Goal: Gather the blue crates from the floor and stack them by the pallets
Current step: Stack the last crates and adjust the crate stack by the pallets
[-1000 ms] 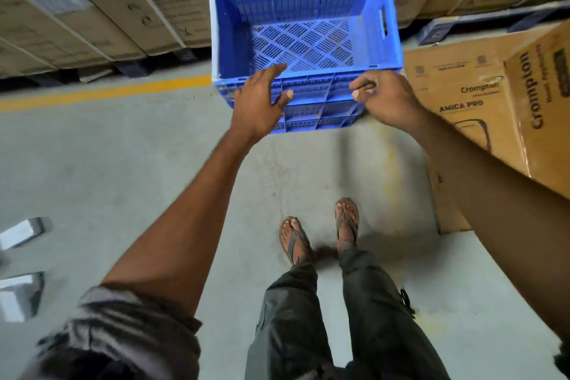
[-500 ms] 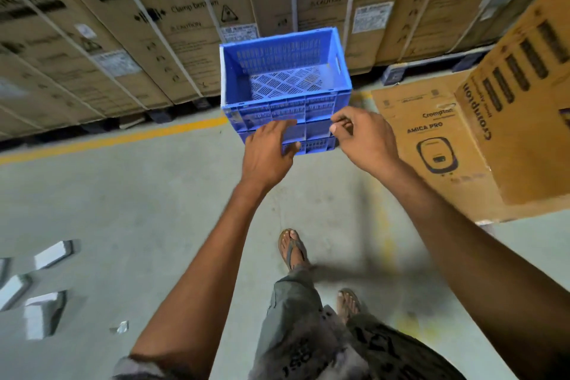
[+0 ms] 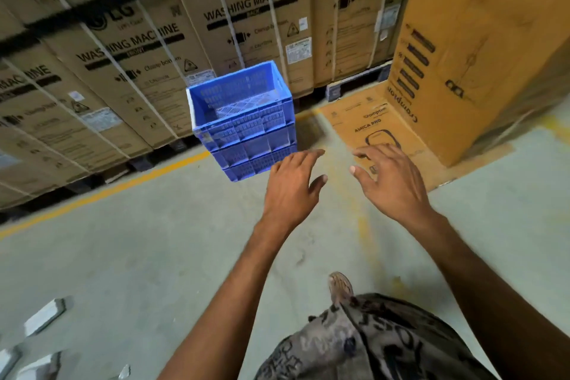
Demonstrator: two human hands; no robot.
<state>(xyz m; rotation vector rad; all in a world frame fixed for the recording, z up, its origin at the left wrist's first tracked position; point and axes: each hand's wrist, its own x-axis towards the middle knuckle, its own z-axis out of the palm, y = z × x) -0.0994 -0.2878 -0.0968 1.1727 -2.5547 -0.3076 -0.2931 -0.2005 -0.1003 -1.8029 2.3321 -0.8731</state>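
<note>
A stack of blue plastic crates (image 3: 246, 129) stands on the grey floor beside the yellow line, in front of the pallets (image 3: 351, 88) that carry washing machine boxes. The top crate is open and empty. My left hand (image 3: 291, 185) hovers just right of the stack's lower corner, fingers spread, holding nothing. My right hand (image 3: 390, 176) is further right, also spread and empty, apart from the crates.
Tall cardboard washing machine boxes (image 3: 240, 25) line the back. A flat Crompton carton (image 3: 370, 129) lies on the floor at right with a big orange-brown box (image 3: 481, 49) on it. White foam pieces (image 3: 46, 315) lie at the lower left. My foot (image 3: 340, 287) steps forward.
Both hands have let go of the top crate and drawn back from it. The view has pulled away and the stack now looks smaller and further off.
</note>
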